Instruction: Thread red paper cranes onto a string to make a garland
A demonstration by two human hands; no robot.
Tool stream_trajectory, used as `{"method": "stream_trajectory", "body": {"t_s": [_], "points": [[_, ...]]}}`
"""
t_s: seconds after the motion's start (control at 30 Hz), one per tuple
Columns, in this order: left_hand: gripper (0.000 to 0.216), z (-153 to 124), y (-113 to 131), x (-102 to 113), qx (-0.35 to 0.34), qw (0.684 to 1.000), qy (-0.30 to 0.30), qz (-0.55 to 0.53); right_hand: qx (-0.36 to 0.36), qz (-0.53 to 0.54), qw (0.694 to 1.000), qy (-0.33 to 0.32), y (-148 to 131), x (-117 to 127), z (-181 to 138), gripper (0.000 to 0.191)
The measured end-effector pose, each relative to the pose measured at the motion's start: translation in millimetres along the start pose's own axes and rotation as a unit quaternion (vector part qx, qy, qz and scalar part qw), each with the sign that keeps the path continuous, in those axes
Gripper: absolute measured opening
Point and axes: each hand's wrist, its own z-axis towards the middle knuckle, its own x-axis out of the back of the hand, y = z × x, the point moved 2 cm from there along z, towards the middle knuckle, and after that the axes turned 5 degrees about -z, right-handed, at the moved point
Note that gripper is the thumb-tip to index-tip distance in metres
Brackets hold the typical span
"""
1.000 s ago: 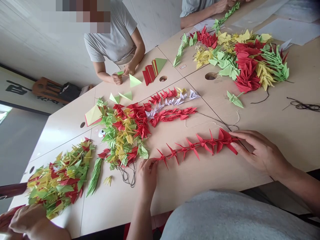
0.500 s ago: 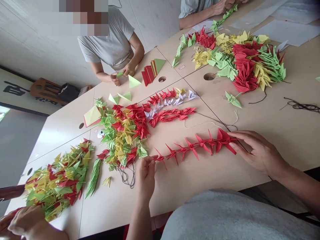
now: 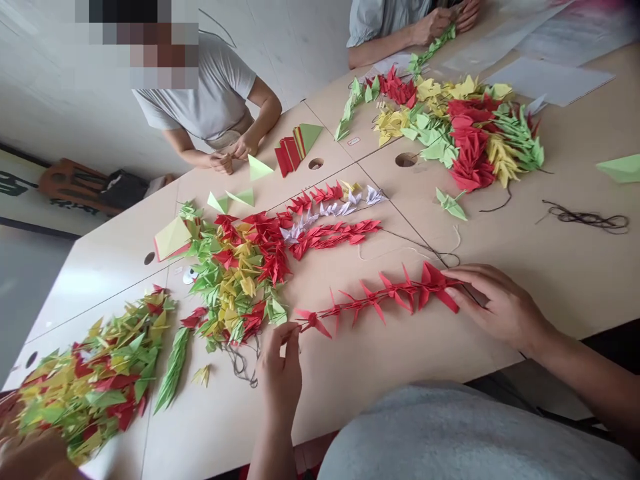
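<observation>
A string of red folded paper cranes [image 3: 373, 297] is stretched between my two hands above the table. At its left end, my left hand [image 3: 281, 373] pinches the thread between thumb and fingertips, just beyond the last crane. My right hand [image 3: 495, 308] holds the other end, its thumb and fingers closed at the tail of the densest cranes. Spacing between the cranes is wider toward the left. Beyond my left hand lies a heap of green, yellow and red strung cranes [image 3: 245, 283], with red strands [image 3: 345, 235] and a white strand [image 3: 300, 230] reaching right from it.
Another crane pile [image 3: 100, 380] lies at left, beside a co-worker's blurred hand [image 3: 40, 457]. A green bundle [image 3: 173, 370] and a yellow crane [image 3: 201, 375] are nearby. Across the table are people, folded paper [image 3: 287, 157], more cranes [image 3: 470, 150] and dark cord [image 3: 585, 217].
The view has shifted slightly, moving the scene left. A short bit of bare thread now shows between my left fingertips and the nearest crane. My right hand keeps its hold.
</observation>
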Motion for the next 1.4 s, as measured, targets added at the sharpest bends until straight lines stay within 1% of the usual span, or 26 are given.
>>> {"method": "stream_trajectory", "body": {"t_s": [0.07, 0.1, 0.23, 0.3, 0.33, 0.4, 0.5, 0.6, 0.87, 1.0, 1.07, 1.17, 1.27, 1.33, 1.4], "points": [[0.018, 1.5, -5.4, -3.5, -0.028, 0.999, 0.010, 0.022, -0.015, 0.006, 1.000, 0.004, -1.3, 1.0, 1.1, 0.022], [0.017, 2.3, -9.0, -6.0, -0.026, 0.999, 0.011, 0.029, -0.024, 0.006, 1.000, 0.006, -2.0, 1.6, 1.9, 0.022], [0.018, 5.8, -23.9, -13.8, -0.002, 0.998, 0.059, 0.024, -0.035, 0.001, 0.999, 0.009, -4.7, 4.0, 5.4, 0.020], [0.021, 8.8, -30.2, -16.4, -0.004, 0.999, 0.047, 0.016, -0.031, 0.001, 0.999, 0.009, -5.5, 4.6, 6.3, 0.018], [0.024, 10.7, -33.3, -16.8, 0.010, 0.999, 0.046, 0.007, -0.031, 0.002, 0.999, 0.008, -5.6, 4.8, 6.5, 0.017], [0.029, 14.2, -38.2, -16.7, 0.053, 0.996, 0.049, -0.045, -0.033, 0.005, 0.999, 0.008, -5.6, 5.1, 6.6, 0.016], [0.035, 17.3, -40.8, -16.2, 0.125, 0.981, 0.058, -0.135, -0.043, 0.010, 0.999, 0.004, -5.1, 5.5, 6.8, 0.016], [0.037, 17.7, -39.6, -16.2, 0.148, 0.973, 0.061, -0.167, -0.047, 0.014, 0.999, 0.009, -5.4, 6.5, 7.8, 0.016], [0.038, 16.6, -41.7, -16.3, 0.154, 0.967, 0.071, -0.190, -0.048, 0.020, 0.998, 0.027, -6.5, 9.1, 9.8, 0.014], [0.040, 17.3, -49.7, -16.4, 0.156, 0.966, 0.074, -0.191, -0.044, 0.031, 0.998, 0.029, -5.5, 8.3, 8.7, 0.013], [0.040, 18.4, -56.0, -16.9, 0.146, 0.974, 0.061, -0.163, -0.045, 0.031, 0.998, 0.027, -5.0, 7.8, 8.2, 0.012], [0.039, 20.4, -62.4, -18.2, 0.116, 0.986, 0.023, -0.119, -0.054, 0.021, 0.998, 0.028, -4.2, 7.1, 7.3, 0.011], [0.038, 21.3, -62.3, -19.2, 0.094, 0.991, -0.003, -0.095, -0.065, -0.001, 0.997, 0.030, -3.8, 6.2, 5.7, 0.018], [0.038, 21.1, -59.9, -19.2, 0.091, 0.991, -0.010, -0.093, -0.051, -0.017, 0.998, 0.040, -5.4, 6.1, 4.4, 0.025], [0.039, 20.7, -57.7, -18.9, 0.096, 0.991, -0.011, -0.097, -0.019, -0.031, 0.998, 0.044, -9.2, 6.1, 3.2, 0.030]]}}
